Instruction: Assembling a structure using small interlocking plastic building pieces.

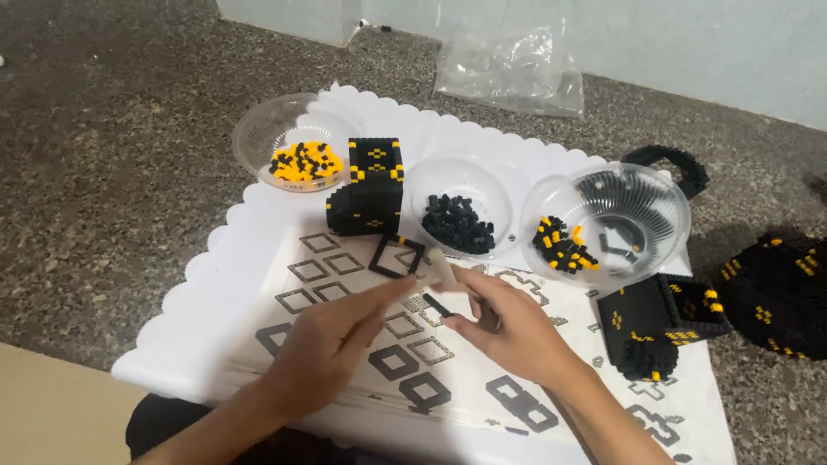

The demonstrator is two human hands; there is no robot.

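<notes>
On the left, a clear plastic bowl [274,129] holds a heap of yellow and black small bricks [305,162], set at the far edge of the white scalloped mat [198,301], within reach of both hands. Just beside it stands a black block assembly with yellow marks [369,191], and a thin black square frame [396,255] lies in front of it on the printed instruction sheet [482,379], probably so that parts can be matched against the outlines. The left hand [332,340] hovers over the sheet with fingers drawn together, its fingertips meeting a pale tool [441,274]; whether it grips the tool I cannot tell. The right hand [508,327] pinches a small black strip piece [437,305] between thumb and fingers, held above the sheet between the two hands. Beyond, a middle clear bowl [504,185] contains black bricks [457,224], and a larger clear bowl [672,215] holds mixed black and yellow pieces [564,244]. Right of that sits another black open box assembly [659,323].
</notes>
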